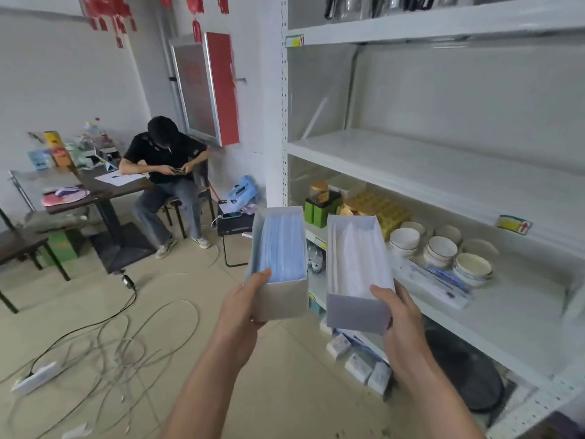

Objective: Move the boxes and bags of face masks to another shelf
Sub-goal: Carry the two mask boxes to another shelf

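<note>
Now mask box [280, 264] in L grip [243, 307], another [357, 274] in R [400, 318]

No legible text, brand or number anywhere in the head view.

Price-tag holder [513, 224] on the shelf edge up and to the right of the right hand [399, 318]: yellow field, red arrow, print too small to read.

Second tag [294, 41] on the upright far above both hands: yellow-green, unreadable.

Jar label [319, 189] on the shelf beyond the left hand [243, 307]: orange, lettering blurred.

Red hangings [107, 14] and red wall panel [221, 87], up and left of the left hand: no characters resolvable.

Both open mask boxes, one in each hand, show plain sides: blue mask box [278, 264], white mask box [357, 274].
</note>
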The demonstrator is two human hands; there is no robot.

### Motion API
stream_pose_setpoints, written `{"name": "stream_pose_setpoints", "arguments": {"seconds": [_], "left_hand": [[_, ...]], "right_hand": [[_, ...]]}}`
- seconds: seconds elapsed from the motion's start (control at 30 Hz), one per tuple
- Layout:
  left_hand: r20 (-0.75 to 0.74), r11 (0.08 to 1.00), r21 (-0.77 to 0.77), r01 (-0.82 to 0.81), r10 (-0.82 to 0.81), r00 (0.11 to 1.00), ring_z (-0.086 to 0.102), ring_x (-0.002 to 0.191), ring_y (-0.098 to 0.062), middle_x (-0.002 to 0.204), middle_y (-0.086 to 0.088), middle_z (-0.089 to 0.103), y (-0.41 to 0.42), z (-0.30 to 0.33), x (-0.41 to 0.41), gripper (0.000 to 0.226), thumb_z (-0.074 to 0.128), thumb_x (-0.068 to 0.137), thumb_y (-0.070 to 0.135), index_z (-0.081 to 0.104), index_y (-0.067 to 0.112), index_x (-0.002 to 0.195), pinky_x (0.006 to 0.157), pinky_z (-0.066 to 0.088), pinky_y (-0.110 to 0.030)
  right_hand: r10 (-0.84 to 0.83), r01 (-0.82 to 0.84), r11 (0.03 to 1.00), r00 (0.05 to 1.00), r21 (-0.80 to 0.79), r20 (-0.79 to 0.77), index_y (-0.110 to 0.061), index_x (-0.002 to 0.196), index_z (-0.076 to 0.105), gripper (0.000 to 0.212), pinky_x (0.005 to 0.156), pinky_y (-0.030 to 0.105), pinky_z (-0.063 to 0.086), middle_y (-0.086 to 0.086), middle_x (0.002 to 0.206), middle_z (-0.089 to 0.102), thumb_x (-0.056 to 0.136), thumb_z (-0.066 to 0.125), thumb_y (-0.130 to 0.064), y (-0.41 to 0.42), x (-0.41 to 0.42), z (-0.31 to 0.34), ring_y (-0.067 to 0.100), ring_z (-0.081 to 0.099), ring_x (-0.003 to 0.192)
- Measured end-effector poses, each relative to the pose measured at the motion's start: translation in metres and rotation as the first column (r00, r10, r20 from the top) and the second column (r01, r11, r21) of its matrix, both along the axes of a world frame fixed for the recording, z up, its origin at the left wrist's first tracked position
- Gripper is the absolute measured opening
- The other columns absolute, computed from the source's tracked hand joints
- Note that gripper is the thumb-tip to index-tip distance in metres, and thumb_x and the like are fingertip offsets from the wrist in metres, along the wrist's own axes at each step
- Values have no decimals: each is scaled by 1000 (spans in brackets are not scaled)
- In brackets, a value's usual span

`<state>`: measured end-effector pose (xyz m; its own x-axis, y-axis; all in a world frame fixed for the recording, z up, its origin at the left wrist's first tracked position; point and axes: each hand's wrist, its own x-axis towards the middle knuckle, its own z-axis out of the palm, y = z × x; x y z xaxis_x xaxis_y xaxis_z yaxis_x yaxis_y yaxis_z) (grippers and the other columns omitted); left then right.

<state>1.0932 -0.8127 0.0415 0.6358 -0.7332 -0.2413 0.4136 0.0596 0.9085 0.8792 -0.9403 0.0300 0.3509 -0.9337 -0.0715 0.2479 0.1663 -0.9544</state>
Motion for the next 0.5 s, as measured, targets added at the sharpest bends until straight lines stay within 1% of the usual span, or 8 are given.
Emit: {"name": "stream_pose_setpoints", "arguments": {"seconds": [0.03,0.1,0.13,0.17,0.23,0.33,0.43,0.5], "left_hand": [[13,1000,-4,-12,12,1000,67,96,-20,110,-3,72,-1,4,2,42,77,80,39,68,21,117,79,54,-35],[7,1000,-15,11,-11,1000,69,94,-19,104,1,75,-81,-5,77,39,79,78,40,70,24,113,80,56,-35],[34,999,0,45,-45,998,69,93,-18,101,2,76,-82,-4,80,39,80,77,41,71,24,111,80,56,-36],[21,998,7,59,-59,998,70,93,-18,99,2,77,-89,-5,84,39,81,76,42,72,25,110,81,56,-37],[-1,999,-30,30,-30,1000,70,93,-19,96,4,78,-100,-6,95,38,81,73,43,74,27,106,81,57,-38],[18,1000,-3,25,-25,1000,71,89,-16,97,4,78,-153,-8,139,35,81,69,47,78,30,100,77,58,-37],[19,999,22,27,-27,999,72,85,-14,100,2,78,-205,-6,179,47,80,66,49,73,28,108,71,57,-36],[38,999,39,20,-21,999,70,98,-22,109,-4,75,-233,-5,204,50,80,67,50,71,26,111,81,58,-44]], "right_hand": [[10,-10,1000,1000,-14,0,-36,110,71,40,71,37,49,4,113,71,70,75,-35,2,2,6,27,63,99],[-8,8,998,1000,-57,-10,-35,111,71,39,77,37,48,4,114,72,72,75,-34,-78,74,0,26,65,99],[0,-2,998,1000,-70,-30,-36,112,71,40,80,38,48,3,114,72,72,75,-35,-80,76,2,25,65,100],[14,-16,998,999,-58,-31,-37,113,70,40,83,39,48,2,114,73,73,74,-36,-84,80,2,26,65,103],[10,-10,998,1000,-63,8,-38,115,69,44,87,42,48,1,114,73,71,74,-39,-95,90,3,28,65,106],[-28,28,998,999,-57,-15,-37,117,69,53,88,48,49,0,113,73,65,75,-43,-147,138,-2,31,64,108],[-31,31,999,1000,-36,0,-37,121,67,60,90,47,50,-2,115,72,62,77,-46,-199,185,-1,30,64,111],[-17,17,1000,1000,-16,-4,-37,121,67,61,91,41,48,-3,118,72,61,78,-47,-227,215,3,27,63,112]]}}
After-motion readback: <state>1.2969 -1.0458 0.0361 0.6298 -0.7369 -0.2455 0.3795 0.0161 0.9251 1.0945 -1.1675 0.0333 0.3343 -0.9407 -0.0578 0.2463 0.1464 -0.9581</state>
